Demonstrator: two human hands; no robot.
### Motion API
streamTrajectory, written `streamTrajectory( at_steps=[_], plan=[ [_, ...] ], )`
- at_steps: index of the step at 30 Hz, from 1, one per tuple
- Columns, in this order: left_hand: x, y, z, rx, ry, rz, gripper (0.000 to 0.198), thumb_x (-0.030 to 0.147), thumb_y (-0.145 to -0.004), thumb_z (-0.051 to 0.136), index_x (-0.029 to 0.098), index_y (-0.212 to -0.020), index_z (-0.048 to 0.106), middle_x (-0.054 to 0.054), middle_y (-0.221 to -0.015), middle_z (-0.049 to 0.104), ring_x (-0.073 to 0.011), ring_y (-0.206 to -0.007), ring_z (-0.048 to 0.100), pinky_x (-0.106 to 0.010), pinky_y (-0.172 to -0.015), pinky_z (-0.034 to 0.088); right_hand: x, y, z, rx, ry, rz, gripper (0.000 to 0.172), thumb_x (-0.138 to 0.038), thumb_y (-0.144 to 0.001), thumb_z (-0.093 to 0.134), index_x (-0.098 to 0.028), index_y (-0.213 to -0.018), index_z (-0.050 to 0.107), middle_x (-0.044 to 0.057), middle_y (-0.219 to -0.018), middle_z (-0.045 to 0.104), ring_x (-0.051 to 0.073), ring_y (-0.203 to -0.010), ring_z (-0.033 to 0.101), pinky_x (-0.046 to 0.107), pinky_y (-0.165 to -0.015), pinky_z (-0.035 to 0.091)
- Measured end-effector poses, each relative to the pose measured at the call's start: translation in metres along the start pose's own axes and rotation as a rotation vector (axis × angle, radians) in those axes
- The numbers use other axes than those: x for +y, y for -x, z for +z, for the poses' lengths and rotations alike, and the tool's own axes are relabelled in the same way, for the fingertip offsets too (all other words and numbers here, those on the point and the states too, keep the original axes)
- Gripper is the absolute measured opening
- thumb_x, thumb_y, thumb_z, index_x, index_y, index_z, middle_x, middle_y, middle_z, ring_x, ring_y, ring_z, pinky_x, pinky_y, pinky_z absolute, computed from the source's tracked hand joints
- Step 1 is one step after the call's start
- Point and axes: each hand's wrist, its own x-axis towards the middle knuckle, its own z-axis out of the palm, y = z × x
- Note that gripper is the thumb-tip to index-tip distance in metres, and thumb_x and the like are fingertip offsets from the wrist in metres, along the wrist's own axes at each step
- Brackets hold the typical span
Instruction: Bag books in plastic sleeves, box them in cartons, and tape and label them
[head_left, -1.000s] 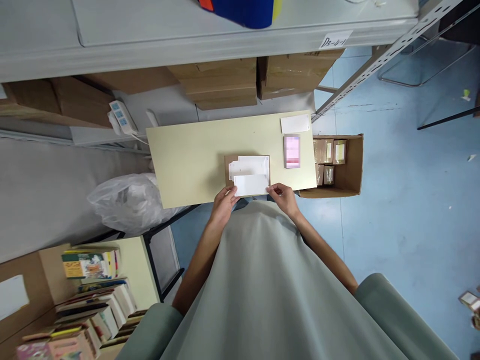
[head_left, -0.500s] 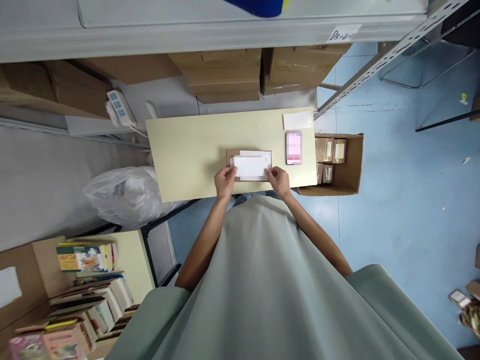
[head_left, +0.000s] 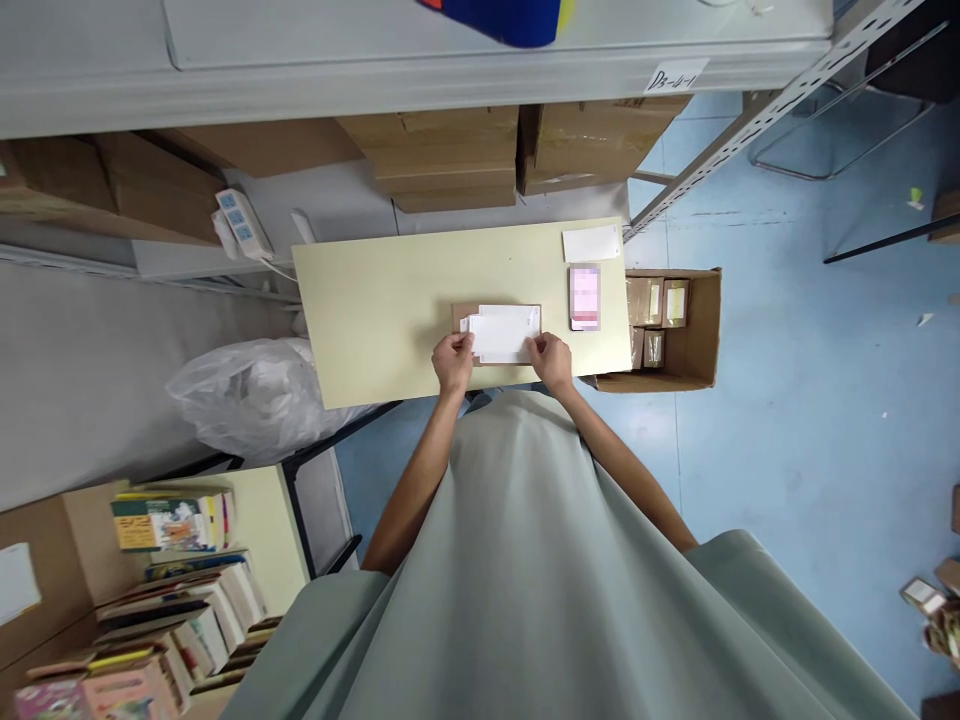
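Observation:
Several white paper slips point(head_left: 504, 333) lie in an uneven stack above a flat brown cardboard piece point(head_left: 463, 311) near the table's front edge. My left hand point(head_left: 453, 362) pinches the left end of the slips between thumb and fingers. At their lower right corner my right hand point(head_left: 551, 360) is also closed in a pinch on the paper. Past the right hand, a phone with a pinkish screen point(head_left: 585, 296) rests on the table, and another white slip point(head_left: 591, 243) lies above it.
The pale yellow table point(head_left: 375, 310) stands before a shelf holding cardboard boxes point(head_left: 450, 160). An open carton point(head_left: 705, 335) with small packages adjoins its right end. A plastic bag point(head_left: 247, 395) and a box of books point(head_left: 187, 610) are on the left. A power strip point(head_left: 244, 222) sits behind.
The slips on top have shifted slightly relative to each other, and my right hand has moved a little left. The view has moved slightly. Both hands keep their pinch.

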Motion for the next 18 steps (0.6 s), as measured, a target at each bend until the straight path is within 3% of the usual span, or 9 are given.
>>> streamTrajectory(
  at_steps=[7,12,18],
  plan=[
    [0.002,0.001,0.000,0.004,-0.036,-0.001,0.029,0.044,-0.092,0.075,0.017,-0.101,0.082,-0.012,-0.104,0.082,-0.0263,-0.095,0.076,-0.038,-0.091,0.059,-0.002,-0.003,-0.012,-0.060,0.084,0.036,0.028,-0.040,-0.110,0.061,-0.020,-0.098,0.077,0.014,-0.107,0.084,0.028,-0.101,0.077,0.032,-0.086,0.052],
    [0.005,0.002,0.000,0.009,-0.057,-0.002,0.024,0.040,-0.093,0.073,0.018,-0.099,0.079,-0.011,-0.099,0.081,-0.0251,-0.093,0.076,-0.037,-0.091,0.059,-0.007,-0.019,-0.028,-0.161,0.147,0.040,0.022,-0.035,-0.101,0.076,-0.020,-0.085,0.079,0.015,-0.099,0.084,0.029,-0.099,0.078,0.031,-0.081,0.053],
    [0.010,0.002,0.000,0.003,-0.036,0.003,0.021,0.038,-0.092,0.071,0.020,-0.096,0.079,-0.008,-0.097,0.081,-0.0251,-0.094,0.076,-0.037,-0.090,0.060,-0.034,-0.052,-0.035,-0.149,0.012,0.031,0.023,-0.028,-0.101,0.075,-0.018,-0.081,0.079,0.009,-0.086,0.085,0.020,-0.073,0.076,0.027,-0.072,0.055]
  ],
)
